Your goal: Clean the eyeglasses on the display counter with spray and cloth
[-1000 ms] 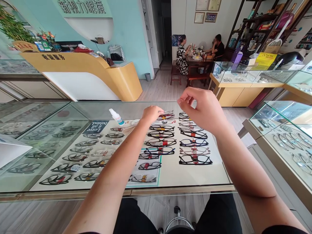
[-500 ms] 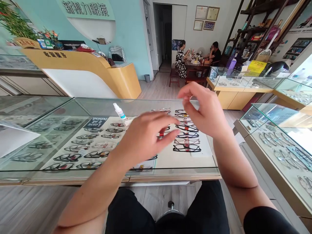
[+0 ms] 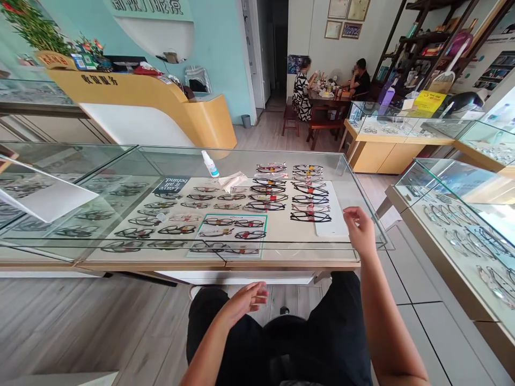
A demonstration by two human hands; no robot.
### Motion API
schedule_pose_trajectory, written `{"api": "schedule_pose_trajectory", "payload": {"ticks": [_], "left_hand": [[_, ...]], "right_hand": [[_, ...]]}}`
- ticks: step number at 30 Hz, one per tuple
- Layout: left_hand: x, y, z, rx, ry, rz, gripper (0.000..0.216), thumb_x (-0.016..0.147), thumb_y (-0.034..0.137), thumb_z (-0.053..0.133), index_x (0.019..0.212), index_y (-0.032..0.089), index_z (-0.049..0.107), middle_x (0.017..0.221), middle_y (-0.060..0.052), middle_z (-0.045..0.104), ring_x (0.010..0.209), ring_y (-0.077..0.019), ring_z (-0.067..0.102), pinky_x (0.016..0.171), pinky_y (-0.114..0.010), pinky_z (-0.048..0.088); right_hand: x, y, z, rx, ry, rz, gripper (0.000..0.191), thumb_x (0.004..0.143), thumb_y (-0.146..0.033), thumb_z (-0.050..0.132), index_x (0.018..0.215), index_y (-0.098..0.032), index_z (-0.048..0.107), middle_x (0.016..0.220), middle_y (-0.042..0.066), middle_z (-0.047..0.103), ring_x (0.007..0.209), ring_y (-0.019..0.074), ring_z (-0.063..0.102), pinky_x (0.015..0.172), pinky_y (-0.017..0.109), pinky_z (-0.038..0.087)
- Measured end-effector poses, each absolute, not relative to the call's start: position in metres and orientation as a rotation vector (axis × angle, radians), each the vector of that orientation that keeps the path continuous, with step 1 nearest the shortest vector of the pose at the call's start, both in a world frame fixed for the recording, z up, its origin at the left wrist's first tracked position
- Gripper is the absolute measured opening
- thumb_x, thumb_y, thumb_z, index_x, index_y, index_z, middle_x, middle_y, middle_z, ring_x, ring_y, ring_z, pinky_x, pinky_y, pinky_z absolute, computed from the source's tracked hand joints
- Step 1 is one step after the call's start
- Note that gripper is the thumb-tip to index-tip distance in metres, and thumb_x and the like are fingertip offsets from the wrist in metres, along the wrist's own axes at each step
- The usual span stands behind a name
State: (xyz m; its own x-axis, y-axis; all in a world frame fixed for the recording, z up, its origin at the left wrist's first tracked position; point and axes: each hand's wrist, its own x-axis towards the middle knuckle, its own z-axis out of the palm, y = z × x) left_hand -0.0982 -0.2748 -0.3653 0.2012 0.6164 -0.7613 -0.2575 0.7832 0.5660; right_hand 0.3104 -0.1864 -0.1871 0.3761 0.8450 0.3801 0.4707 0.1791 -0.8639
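— Where are my hands?
— Right hand (image 3: 360, 230), loose and empty, at the desk (image 3: 281, 264) front edge beside the glasses (image 3: 310, 216); left hand (image 3: 245, 301) open over my lap — clear floor (image 3: 80, 321) left.

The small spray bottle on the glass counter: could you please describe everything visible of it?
The spray bottle is small, of white or clear plastic, with a white cap and a blue-green label low on its body. It stands upright though leaning in the picture, on the glass counter near the far edge, just left of a crumpled white cloth. No hand touches it.
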Motion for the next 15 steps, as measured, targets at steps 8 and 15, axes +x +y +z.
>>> {"api": "schedule_pose_trajectory", "payload": {"ticks": [8,15], "left_hand": [[-0.075,-0.252,-0.421,-0.132,1.205,1.035,0.013,0.107,0.025,0.067,0.12,0.026,0.063,0.131,-0.014,0.075,0.11,-0.0222,0.081,0.094,-0.035,0.065],[-0.067,-0.233,-0.417,-0.184,1.116,1.111,0.014,0.101,0.014,0.072,0.107,0.023,0.063,0.113,-0.009,0.075,0.102,-0.0223,0.083,0.081,-0.031,0.063]], "right_hand": [[0.314,-0.188,-0.191,-1.447,-1.207,0.51,0.024,0.092,-0.048,0.068,0.089,-0.024,0.071,0.082,0.003,0.07,0.081,0.0234,0.062,0.083,0.04,0.049],[0.315,-0.185,-0.188,-1.38,-1.157,0.552,0.023,0.086,-0.048,0.068,0.083,-0.025,0.067,0.075,0.0,0.062,0.077,0.0217,0.058,0.08,0.039,0.047]]}}
